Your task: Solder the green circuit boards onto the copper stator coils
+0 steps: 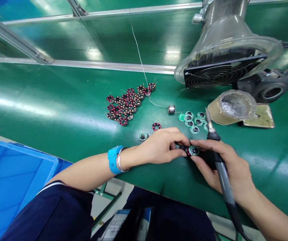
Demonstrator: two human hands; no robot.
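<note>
My left hand (162, 145) is closed, thumb and fingers pinching a small dark wound motor coil (187, 151). Against the coil's right side is a round green circuit board (193, 150) with a black centre. My right hand (230, 165) has its thumb and forefinger at the board's edge. A soldering iron (223, 177) lies in that same hand, its tip pointing up and away from the board. Left of my hands on the bench are a red-wound coil (156, 126) and a coil topped with a green board (143, 136). How firmly the fingers grip the board is unclear.
Several wound coils (124, 107) stand grouped at the left. Solder wire (140, 57) hangs down to a metal cylinder (171, 109). Loose round boards (189, 116) lie beside a tan cup (224, 108). A fume fan (224, 72) overhangs the right; a blue crate (20, 187) is lower left.
</note>
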